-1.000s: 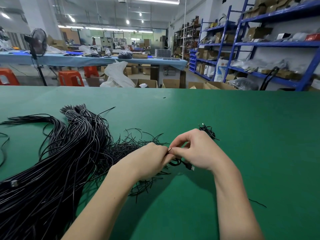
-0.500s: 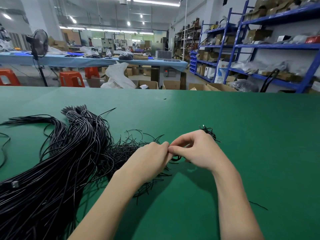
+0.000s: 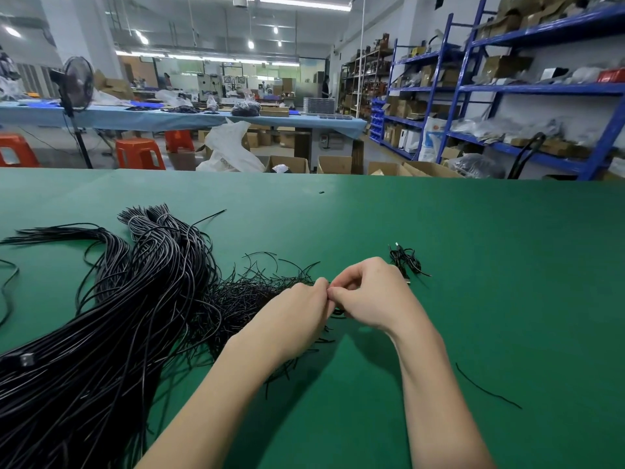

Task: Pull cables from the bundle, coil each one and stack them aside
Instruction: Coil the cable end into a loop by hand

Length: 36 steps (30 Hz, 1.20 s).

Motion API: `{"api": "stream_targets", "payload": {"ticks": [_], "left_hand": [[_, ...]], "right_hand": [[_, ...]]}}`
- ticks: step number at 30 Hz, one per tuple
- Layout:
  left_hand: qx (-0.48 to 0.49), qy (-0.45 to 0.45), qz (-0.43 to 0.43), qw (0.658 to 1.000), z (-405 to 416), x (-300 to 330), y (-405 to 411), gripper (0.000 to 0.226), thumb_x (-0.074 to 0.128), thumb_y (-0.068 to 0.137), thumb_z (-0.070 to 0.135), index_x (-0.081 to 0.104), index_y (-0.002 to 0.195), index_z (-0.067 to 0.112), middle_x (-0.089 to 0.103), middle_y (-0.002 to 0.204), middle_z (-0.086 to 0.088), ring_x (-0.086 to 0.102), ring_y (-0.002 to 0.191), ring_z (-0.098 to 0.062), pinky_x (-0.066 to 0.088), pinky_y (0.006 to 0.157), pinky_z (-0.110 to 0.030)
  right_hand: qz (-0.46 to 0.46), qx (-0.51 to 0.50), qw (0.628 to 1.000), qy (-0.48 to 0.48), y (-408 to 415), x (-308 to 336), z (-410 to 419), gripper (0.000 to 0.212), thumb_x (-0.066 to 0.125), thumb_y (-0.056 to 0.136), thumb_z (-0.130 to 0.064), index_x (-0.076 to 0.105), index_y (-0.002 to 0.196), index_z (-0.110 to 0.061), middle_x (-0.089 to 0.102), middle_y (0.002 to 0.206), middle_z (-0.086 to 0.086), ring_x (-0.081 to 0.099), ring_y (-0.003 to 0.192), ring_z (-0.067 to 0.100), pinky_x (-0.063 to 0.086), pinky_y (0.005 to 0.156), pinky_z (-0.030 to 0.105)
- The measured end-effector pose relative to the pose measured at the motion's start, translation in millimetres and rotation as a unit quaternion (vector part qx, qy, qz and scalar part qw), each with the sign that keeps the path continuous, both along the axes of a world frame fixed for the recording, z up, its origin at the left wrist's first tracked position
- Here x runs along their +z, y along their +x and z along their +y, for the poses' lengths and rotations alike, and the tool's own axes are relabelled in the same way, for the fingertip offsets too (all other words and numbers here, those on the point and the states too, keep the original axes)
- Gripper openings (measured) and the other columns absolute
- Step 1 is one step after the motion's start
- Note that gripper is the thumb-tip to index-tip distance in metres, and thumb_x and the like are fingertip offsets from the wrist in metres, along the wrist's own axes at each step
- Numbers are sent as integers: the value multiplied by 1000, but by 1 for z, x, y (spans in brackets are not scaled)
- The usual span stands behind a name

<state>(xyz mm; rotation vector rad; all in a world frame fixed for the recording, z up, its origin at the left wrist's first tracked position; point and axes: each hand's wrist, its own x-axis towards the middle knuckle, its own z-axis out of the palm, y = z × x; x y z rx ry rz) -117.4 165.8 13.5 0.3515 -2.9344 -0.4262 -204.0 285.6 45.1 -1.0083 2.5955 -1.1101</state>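
A thick bundle of black cables (image 3: 111,319) sprawls over the left half of the green table (image 3: 473,252). Beside it lies a tangle of thin black ties (image 3: 243,296). My left hand (image 3: 297,313) and my right hand (image 3: 368,296) meet fingertip to fingertip at the table's middle, both pinching a small coiled cable (image 3: 338,312) that is mostly hidden under them. A finished coil (image 3: 406,262) lies just beyond my right hand.
A loose black strand (image 3: 487,387) lies on the table at the right. One stray cable (image 3: 8,292) curls at the far left edge. Beyond the table stand blue shelves (image 3: 507,89), orange stools (image 3: 138,152), cardboard boxes and a fan (image 3: 76,86).
Both hands have lifted slightly and drawn closer together. The cable's connector that showed below my right hand is now hidden under the hands.
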Motion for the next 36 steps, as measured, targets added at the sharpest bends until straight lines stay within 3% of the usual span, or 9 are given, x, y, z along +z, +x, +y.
{"api": "stream_targets", "payload": {"ticks": [4, 7, 12, 17, 22, 25, 27, 31, 36], "left_hand": [[-18, 90, -4, 996, -4, 4, 3, 29, 35, 108, 32, 33, 79, 27, 49, 75, 6, 46, 65, -9, 31, 60, -31], [-2, 251, 0, 968, -5, 7, 5, 25, 36, 107, 32, 43, 85, 23, 50, 75, 7, 47, 58, -7, 36, 54, -24], [10, 523, 35, 852, -2, 15, 7, 24, 33, 110, 22, 50, 96, 13, 47, 71, 6, 42, 55, -9, 29, 45, -18], [60, 665, 27, 744, -1, 24, 5, 27, 34, 107, 18, 55, 93, 8, 42, 63, 4, 31, 49, -9, 24, 38, -17], [34, 805, 2, 592, -7, 32, 9, 27, 29, 104, 13, 45, 123, 4, 40, 68, 0, 26, 52, -6, 18, 37, -14], [20, 842, 14, 540, -8, 32, 11, 26, 31, 102, 9, 52, 114, -1, 40, 72, -1, 23, 60, -7, 18, 40, -16], [18, 818, 35, 574, -6, 31, 10, 18, 32, 103, 10, 50, 99, 7, 38, 70, 1, 24, 59, -7, 19, 40, -16], [27, 697, 141, 702, -3, 24, 4, 17, 34, 106, 10, 52, 106, 12, 42, 64, 5, 32, 52, -7, 25, 44, -17], [38, 402, 217, 889, 2, 12, 0, 27, 35, 108, 20, 40, 83, 11, 41, 70, 7, 35, 61, -12, 32, 60, -33]], "right_hand": [[-9, 24, 998, -49, -3, -4, 1, 17, 76, 82, -24, 73, 66, -29, 72, 63, -12, 66, 62, 2, 45, 57, 14], [15, 37, 995, -94, -4, -7, 2, 18, 79, 83, -22, 72, 67, -29, 67, 56, -19, 61, 54, -4, 41, 54, 6], [51, 43, 985, -161, -5, -10, 0, 20, 78, 84, -18, 71, 69, -29, 72, 66, -16, 65, 62, -5, 43, 60, 4], [49, 54, 975, -211, 0, -14, -4, 20, 75, 86, -12, 71, 73, -27, 72, 71, -11, 69, 59, 6, 58, 65, 22], [21, 74, 963, -260, 4, -15, -2, 19, 73, 89, -9, 71, 79, -25, 71, 83, -16, 71, 60, 2, 51, 59, 11], [34, 82, 956, -279, 5, -15, -2, 16, 73, 89, -7, 72, 83, -21, 71, 84, -16, 72, 72, 2, 53, 69, 11], [89, 76, 957, -266, 6, -13, -3, 14, 75, 88, -10, 74, 83, -23, 71, 85, -17, 70, 89, 4, 52, 83, 15], [168, 53, 945, -277, 7, -8, -3, 15, 80, 82, -13, 77, 81, -28, 71, 85, -21, 64, 98, 3, 45, 87, 14], [-8, 29, 961, -275, 5, -3, -5, 11, 75, 87, -17, 77, 79, -25, 76, 79, -14, 70, 81, 6, 53, 77, 23]]}}
